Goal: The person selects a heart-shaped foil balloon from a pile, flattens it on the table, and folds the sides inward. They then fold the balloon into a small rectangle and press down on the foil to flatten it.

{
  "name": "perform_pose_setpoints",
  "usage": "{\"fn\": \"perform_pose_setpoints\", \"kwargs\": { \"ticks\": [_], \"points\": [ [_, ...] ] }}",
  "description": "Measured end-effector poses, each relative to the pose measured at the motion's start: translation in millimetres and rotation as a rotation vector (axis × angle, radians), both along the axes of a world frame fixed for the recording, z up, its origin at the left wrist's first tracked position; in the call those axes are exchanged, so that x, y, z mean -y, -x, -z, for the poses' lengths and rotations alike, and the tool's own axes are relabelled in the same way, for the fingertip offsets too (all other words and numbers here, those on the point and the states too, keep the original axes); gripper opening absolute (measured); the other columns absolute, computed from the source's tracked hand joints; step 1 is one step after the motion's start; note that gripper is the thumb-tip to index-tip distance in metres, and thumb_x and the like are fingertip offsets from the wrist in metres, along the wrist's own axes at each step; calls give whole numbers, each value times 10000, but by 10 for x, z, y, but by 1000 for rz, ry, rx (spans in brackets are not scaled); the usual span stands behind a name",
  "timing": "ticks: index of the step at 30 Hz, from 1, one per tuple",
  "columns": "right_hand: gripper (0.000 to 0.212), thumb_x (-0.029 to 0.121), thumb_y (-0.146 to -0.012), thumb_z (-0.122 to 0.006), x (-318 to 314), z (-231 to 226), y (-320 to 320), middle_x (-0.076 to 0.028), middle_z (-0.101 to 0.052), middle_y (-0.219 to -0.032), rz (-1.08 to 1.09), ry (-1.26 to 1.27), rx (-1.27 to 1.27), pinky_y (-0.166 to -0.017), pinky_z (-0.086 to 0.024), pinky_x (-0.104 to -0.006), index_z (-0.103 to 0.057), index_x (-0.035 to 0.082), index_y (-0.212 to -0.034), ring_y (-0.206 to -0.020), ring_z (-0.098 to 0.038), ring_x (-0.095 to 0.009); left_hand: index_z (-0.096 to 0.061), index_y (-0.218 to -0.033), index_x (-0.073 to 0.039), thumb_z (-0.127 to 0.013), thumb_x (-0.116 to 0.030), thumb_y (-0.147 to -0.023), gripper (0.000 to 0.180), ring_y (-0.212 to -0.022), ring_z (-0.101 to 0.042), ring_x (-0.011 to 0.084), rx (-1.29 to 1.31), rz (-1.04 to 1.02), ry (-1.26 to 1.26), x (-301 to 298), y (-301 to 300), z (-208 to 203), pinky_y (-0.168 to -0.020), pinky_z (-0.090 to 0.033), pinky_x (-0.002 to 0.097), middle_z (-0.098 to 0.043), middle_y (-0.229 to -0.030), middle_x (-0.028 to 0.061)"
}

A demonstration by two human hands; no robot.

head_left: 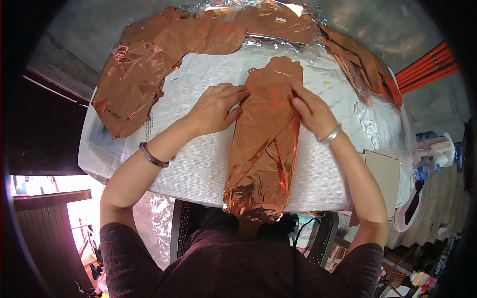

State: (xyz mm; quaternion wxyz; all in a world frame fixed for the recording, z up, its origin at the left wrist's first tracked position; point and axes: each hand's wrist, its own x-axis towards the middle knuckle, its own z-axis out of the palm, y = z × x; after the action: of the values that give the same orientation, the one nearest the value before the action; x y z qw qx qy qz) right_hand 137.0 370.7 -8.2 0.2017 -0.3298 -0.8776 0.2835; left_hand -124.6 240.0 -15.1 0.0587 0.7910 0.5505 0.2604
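A flat copper-coloured foil balloon [264, 116] lies lengthwise on the white-covered table [198, 174]. Its far end is rounded, and its crinkled near end hangs over the front edge toward me. Along the balloon's left edge, near the far end, my left hand [216, 108] has its fingers together on the foil, with the thumb lower on the same edge. My right hand [314, 111] grips the opposite edge between fingers and thumb; part of its fingertips is hidden by the foil. A diagonal crease runs across the nearer half of the balloon.
More flat copper foil balloons [144, 59] lie along the table's left and far sides. Others [365, 64] are at the far right, beside clear plastic film [377, 116]. A cardboard piece [381, 174] stands at the right edge. Orange pipes [430, 67] are beyond.
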Motion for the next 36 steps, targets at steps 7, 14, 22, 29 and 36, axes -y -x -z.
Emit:
{"fn": "perform_pose_setpoints", "kwargs": {
  "ticks": [7, 14, 22, 29, 36],
  "points": [
    [491, 267, -961, -471, 66, 133, -100, -174, -350, -1469, -134, -255, 287, -1129, -212, -421, -403, 46, -1395, -1392, -278, -293, -627, -1134, -31, -645, -102, -811, 331, -1039, -567, 277, -51, 34, -16, -182, 59, 54, -893, -449, 376, -591, -1193, 117],
    [512, 296, -963, -465, 33, 130, -78, -156, -313, -1493, -135, -252, 308, -1144, -182, -426, -385, 60, -1410, -1404, -252, -275, -604, -1172, -47, -661, -85, -813, 366, -1106, -557, 322, 146, 97, 115, -327, 4, 82, -912, -481, 391, -563, -1247, 130],
    [507, 303, -966, -462, -36, 158, -87, -146, -316, -1494, -155, -265, 330, -1144, -185, -421, -385, 73, -1411, -1400, -262, -270, -463, -1343, -96, -669, -170, -838, 551, -1267, -435, 349, 156, 403, -156, -657, -253, 27, -1030, -394, 410, -430, -1392, 164],
    [437, 226, -948, -495, 64, 58, -183, -176, -360, -1460, -89, -126, 137, -1102, -292, -380, -463, 30, -1338, -1359, -332, -307, -387, -1411, -122, -657, -328, -851, 655, -1330, -341, 382, -28, 428, -63, -745, -217, 356, -1087, -302, 470, -399, -1414, 164],
    [504, 227, -933, -466, 713, -90, -469, -174, -342, -1472, -222, -163, 319, -1129, -226, -429, -395, 10, -1382, -1380, -298, -307, -392, -1420, -227, -539, -467, -896, 595, -1360, -270, 412, -303, 400, -35, -685, -300, 244, -1093, -259, 498, -330, -1462, 152]
  ]
}}
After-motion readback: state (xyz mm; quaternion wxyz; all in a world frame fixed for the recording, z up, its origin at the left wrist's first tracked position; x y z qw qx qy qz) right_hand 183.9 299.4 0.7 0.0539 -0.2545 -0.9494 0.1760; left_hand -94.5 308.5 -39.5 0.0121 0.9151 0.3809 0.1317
